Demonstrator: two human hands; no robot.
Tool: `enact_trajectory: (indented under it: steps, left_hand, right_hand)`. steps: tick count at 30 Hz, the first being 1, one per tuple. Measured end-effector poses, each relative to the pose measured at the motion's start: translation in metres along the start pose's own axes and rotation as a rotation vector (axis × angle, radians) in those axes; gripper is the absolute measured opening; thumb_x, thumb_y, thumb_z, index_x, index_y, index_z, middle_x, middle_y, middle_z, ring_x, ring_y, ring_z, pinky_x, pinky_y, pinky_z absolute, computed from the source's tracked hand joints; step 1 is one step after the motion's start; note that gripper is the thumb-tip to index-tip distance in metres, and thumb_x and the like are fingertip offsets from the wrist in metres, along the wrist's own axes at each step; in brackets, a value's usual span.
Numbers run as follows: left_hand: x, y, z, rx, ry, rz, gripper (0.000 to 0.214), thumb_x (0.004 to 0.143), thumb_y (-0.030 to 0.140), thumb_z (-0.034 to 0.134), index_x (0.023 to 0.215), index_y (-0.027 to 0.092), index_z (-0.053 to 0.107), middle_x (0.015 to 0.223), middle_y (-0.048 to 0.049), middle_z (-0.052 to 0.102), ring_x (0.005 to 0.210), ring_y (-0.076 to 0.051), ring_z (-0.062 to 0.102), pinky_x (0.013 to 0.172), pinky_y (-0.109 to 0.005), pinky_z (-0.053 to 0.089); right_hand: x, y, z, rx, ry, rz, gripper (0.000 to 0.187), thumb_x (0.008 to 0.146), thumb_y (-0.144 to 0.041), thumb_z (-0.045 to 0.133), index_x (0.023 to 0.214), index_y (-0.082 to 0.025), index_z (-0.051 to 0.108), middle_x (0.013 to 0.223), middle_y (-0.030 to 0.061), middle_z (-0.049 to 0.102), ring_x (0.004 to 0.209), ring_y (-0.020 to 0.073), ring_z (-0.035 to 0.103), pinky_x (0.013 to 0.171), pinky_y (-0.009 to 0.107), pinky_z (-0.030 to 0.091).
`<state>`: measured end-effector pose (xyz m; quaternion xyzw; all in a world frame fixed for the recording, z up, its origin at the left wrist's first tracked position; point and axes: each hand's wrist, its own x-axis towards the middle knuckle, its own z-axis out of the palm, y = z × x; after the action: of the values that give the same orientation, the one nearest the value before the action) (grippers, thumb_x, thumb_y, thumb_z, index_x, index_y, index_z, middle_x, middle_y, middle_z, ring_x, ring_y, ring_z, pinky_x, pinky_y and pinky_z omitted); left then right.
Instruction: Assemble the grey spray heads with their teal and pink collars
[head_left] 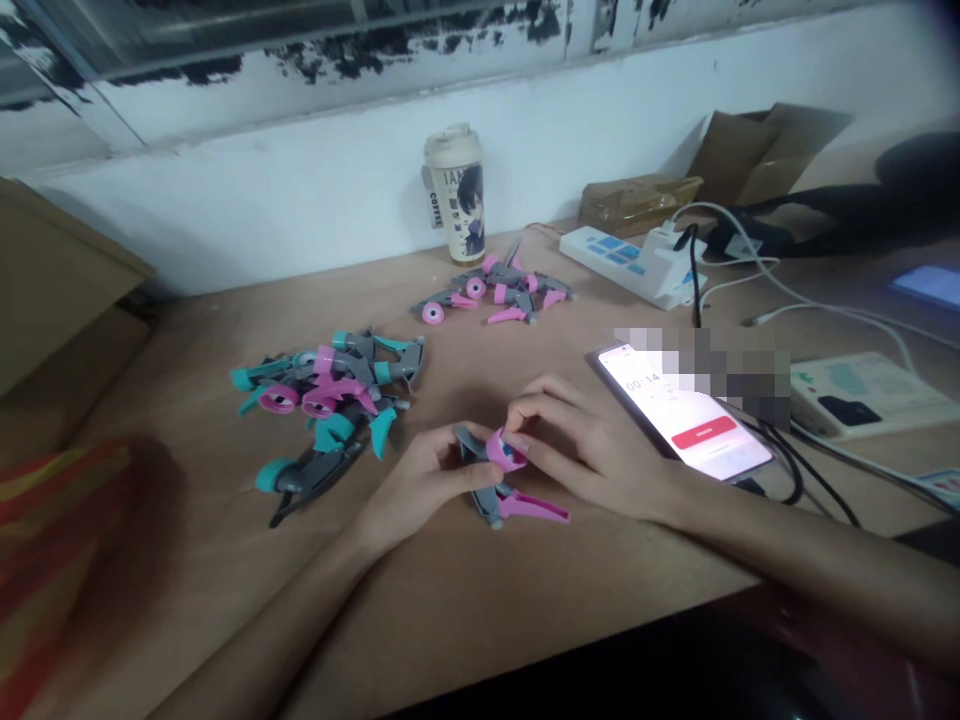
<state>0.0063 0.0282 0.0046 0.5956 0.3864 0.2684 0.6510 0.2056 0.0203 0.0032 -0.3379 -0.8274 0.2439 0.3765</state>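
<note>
Close to the table's front edge I hold a grey trigger sprayer head (486, 500) with a pink collar and a pink trigger. My left hand (431, 470) is closed around its grey body, the thumb pressed near the pink collar. At the collar's open end, the fingertips of my right hand (570, 440) pinch together; whether a small part sits between them is hidden. A pile of grey sprayer heads with teal and pink parts (330, 390) lies left of my hands. Farther back is a smaller group of grey and pink sprayer heads (502, 290).
Right of my hands lies a lit phone (682, 420) showing a timer. Behind it are a white power strip (630, 265) with cables and a cardboard box (637, 200). A lidded coffee cup (457, 200) stands by the wall. Red-and-yellow material (60, 560) is at left.
</note>
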Motion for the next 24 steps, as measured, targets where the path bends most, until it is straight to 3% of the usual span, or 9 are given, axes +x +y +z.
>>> enact_trajectory:
  steps: [7,12,17,24]
  left_hand:
    - [0.0005,0.0007,0.0003,0.010,-0.012,-0.001,0.011,0.077,0.020,0.065,0.084,0.013,0.061,0.070,-0.0009,0.061,0.062,-0.014,0.062,0.063,-0.028,0.051]
    - [0.0001,0.0023,0.0020,-0.007,0.014,-0.014,0.017,0.072,0.020,0.070,0.085,0.012,0.062,0.075,-0.0021,0.062,0.069,-0.015,0.061,0.066,-0.028,0.050]
    - [-0.0002,0.0016,0.0021,-0.036,-0.040,-0.034,0.019,0.074,0.023,0.068,0.086,0.012,0.060,0.069,-0.0011,0.060,0.062,-0.015,0.060,0.061,-0.028,0.051]
    - [0.0009,-0.0021,0.0029,-0.006,-0.016,-0.016,0.022,0.073,0.025,0.069,0.086,0.010,0.060,0.074,-0.0031,0.061,0.066,-0.015,0.060,0.061,-0.027,0.050]
  right_hand:
    - [-0.0005,0.0030,-0.0001,-0.057,0.002,-0.107,0.009,0.088,-0.017,0.044,0.094,-0.018,0.051,0.095,0.0059,0.051,0.090,0.0161,0.049,0.080,0.032,0.043]
    - [-0.0019,0.0026,-0.0035,0.016,-0.023,-0.101,0.016,0.079,-0.008,0.047,0.092,-0.017,0.049,0.094,0.0055,0.049,0.090,0.0162,0.048,0.078,0.031,0.042]
    - [-0.0009,0.0035,-0.0036,0.039,-0.026,-0.084,0.014,0.077,-0.011,0.049,0.088,-0.018,0.048,0.091,0.0048,0.049,0.085,0.0164,0.048,0.074,0.031,0.042]
    - [0.0019,0.0043,-0.0024,0.038,0.012,-0.092,0.014,0.071,-0.009,0.052,0.083,-0.016,0.050,0.088,0.0043,0.049,0.082,0.0150,0.047,0.071,0.028,0.040]
